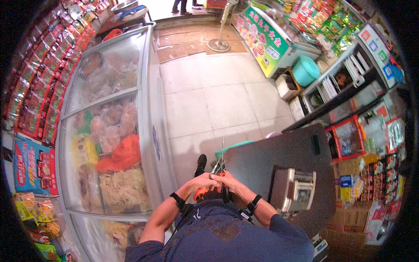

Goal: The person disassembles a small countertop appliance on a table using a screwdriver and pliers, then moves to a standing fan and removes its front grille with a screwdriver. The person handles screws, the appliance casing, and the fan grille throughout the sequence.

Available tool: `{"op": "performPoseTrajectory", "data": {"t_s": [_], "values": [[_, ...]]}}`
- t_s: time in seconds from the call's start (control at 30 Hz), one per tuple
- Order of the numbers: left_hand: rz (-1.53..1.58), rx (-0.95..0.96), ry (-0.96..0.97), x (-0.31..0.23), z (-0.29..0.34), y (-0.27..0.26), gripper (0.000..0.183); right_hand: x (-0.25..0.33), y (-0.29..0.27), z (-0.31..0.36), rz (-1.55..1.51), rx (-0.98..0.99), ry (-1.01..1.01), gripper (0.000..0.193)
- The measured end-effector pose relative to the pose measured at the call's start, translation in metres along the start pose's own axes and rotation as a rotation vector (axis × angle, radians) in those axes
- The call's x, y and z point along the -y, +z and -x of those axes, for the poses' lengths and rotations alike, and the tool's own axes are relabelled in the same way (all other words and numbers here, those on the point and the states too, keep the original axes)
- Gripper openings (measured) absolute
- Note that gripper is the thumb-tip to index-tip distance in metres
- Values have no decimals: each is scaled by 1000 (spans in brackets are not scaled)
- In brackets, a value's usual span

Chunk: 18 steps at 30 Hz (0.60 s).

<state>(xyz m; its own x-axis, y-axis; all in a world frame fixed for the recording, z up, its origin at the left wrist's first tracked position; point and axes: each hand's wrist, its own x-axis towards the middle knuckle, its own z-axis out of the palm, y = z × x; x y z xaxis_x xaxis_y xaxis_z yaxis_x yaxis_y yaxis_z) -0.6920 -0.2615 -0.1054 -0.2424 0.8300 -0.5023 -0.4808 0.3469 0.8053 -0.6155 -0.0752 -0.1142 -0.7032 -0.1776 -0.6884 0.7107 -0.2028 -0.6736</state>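
My left hand (204,180) and my right hand (229,180) are close together in front of my waist, both closed. Between them are metal blades (222,153) that point away from me, with orange-red and black grips below. They look like scissors, one thin tip reaching farther than the rest. The left hand wraps an orange handle (200,193). In the right hand sits a red and black handle (221,187). Whether these parts form one tool or two I cannot tell, since the fingers cover the joint. Both wrists carry black bands.
A long glass-topped freezer (159,131) with bagged food runs along my left. Close on my right stands a dark table (279,153) bearing a small stacked device (299,190). Farther off are a teal bucket (306,70), a green-sided freezer (262,39) and a round-based stand (219,45).
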Motion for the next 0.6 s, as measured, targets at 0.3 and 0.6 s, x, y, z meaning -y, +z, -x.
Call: {"op": "performPoseTrajectory", "data": {"t_s": [0.3,0.6], "values": [[-51,-129,-56,-124,-50,-162,29,157,-8,-153,-138,140,-56,36],[6,-3,-94,-204,-159,-286,24,260,-58,-249,-227,-2,-73,34]]}}
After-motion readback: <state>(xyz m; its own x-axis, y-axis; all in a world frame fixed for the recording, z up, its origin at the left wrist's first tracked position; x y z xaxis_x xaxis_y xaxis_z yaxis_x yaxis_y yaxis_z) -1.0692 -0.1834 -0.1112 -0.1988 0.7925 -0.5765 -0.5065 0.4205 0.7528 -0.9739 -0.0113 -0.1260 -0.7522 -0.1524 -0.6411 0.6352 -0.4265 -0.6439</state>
